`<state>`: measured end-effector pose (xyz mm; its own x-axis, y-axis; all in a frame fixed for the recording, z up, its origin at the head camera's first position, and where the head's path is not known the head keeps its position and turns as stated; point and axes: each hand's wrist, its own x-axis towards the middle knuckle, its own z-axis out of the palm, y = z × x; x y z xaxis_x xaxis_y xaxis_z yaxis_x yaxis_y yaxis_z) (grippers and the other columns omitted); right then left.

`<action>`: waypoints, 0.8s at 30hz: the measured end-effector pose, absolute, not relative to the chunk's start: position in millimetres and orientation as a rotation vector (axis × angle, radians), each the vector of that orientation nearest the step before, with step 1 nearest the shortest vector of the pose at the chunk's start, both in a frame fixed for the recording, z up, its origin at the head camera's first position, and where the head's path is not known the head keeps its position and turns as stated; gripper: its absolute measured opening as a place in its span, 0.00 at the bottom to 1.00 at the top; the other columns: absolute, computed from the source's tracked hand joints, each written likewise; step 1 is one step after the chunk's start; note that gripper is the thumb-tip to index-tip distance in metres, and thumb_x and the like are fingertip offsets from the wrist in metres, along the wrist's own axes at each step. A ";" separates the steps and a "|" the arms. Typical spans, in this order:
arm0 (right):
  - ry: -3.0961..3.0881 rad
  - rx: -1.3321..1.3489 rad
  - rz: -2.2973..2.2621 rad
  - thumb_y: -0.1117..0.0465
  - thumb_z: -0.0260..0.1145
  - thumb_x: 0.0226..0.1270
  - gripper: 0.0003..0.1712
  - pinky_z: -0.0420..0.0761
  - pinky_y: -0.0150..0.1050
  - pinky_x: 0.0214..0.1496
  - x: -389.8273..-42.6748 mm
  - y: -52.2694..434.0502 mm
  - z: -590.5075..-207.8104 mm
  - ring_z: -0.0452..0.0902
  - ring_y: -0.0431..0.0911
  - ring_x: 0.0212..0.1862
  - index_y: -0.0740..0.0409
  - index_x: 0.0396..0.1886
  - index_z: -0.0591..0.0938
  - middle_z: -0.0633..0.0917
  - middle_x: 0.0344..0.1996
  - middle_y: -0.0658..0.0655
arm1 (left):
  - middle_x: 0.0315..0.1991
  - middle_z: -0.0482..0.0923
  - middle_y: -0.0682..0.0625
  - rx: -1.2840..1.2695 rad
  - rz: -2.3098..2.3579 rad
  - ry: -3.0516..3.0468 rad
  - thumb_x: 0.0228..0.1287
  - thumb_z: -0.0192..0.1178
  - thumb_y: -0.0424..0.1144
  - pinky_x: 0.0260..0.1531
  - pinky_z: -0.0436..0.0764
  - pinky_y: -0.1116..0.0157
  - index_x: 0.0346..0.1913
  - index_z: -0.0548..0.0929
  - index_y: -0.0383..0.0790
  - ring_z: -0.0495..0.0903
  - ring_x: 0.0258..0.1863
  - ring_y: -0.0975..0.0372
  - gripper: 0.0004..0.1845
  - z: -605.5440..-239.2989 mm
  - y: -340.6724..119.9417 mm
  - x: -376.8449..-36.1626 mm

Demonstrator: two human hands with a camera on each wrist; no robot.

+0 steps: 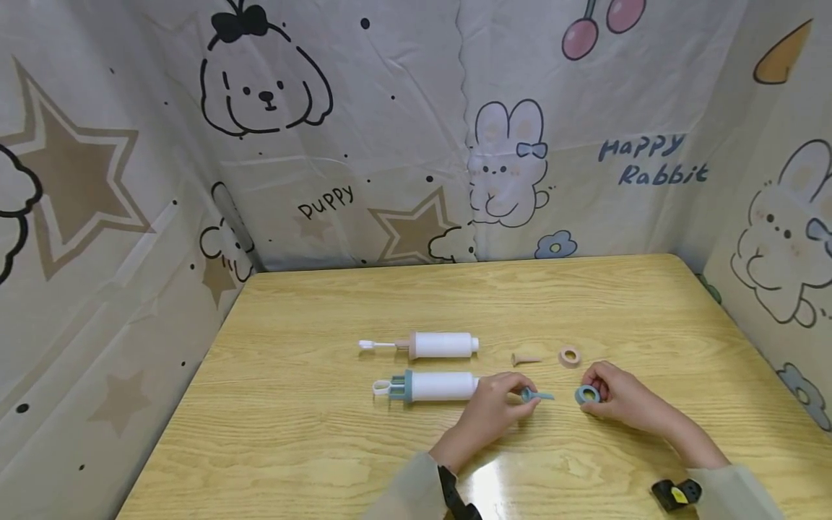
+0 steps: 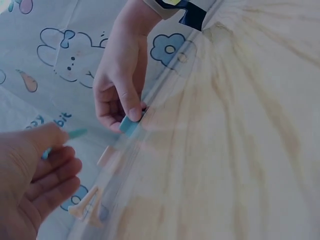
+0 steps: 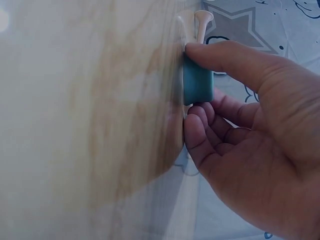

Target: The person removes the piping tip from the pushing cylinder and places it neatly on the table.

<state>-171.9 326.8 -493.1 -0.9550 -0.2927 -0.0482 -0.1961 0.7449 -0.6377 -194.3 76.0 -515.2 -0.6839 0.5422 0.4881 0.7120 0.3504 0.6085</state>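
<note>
Both hands rest low on the wooden table point(image 1: 312, 448). Left hand point(image 1: 494, 412) pinches a blue nozzle tip point(image 1: 536, 395), long axis lying flat, pointed end toward the right hand point(image 1: 617, 401). Right hand's thumb and fingers curl round a blue ring point(image 1: 587, 394), on the tabletop just right of the tip. Right wrist view shows the ring point(image 3: 197, 82) edge-on under the thumb. Head view alone shows two white syringe bodies point(image 1: 442, 386) lying sideways, a beige tip point(image 1: 525, 358) and beige ring point(image 1: 569, 355) behind.

Curtain point(image 1: 403, 144): "puppy", "Happy Rabbit".
</note>
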 end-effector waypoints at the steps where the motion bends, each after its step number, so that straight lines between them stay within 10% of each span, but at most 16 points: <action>1: 2.801 -0.401 -0.998 0.61 0.72 0.52 0.18 0.70 0.28 0.27 -171.8 326.7 -493.1 0.64 0.33 0.29 0.61 0.37 0.73 0.73 0.29 0.52 | 0.32 0.84 0.55 -1.123 -1.228 -2.444 0.58 0.64 0.38 0.37 0.74 0.86 0.34 0.81 0.43 0.80 0.33 0.75 0.03 -514.6 77.5 -193.9; 24: 2.773 -0.418 -1.037 0.59 0.72 0.54 0.19 0.69 0.28 0.27 -173.1 330.1 -496.9 0.64 0.34 0.29 0.60 0.38 0.73 0.72 0.29 0.52 | 0.26 0.73 0.60 -0.967 -0.726 -2.706 0.51 0.66 0.39 0.23 0.64 0.84 0.28 0.81 0.48 0.66 0.25 0.74 0.03 -512.7 94.3 -186.3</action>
<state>-173.1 330.1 -496.9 -0.9497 -0.3102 -0.0441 -0.2051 0.7220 -0.6608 -186.3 94.3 -512.7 -0.7729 0.5479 0.3202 0.6346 0.6694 0.3863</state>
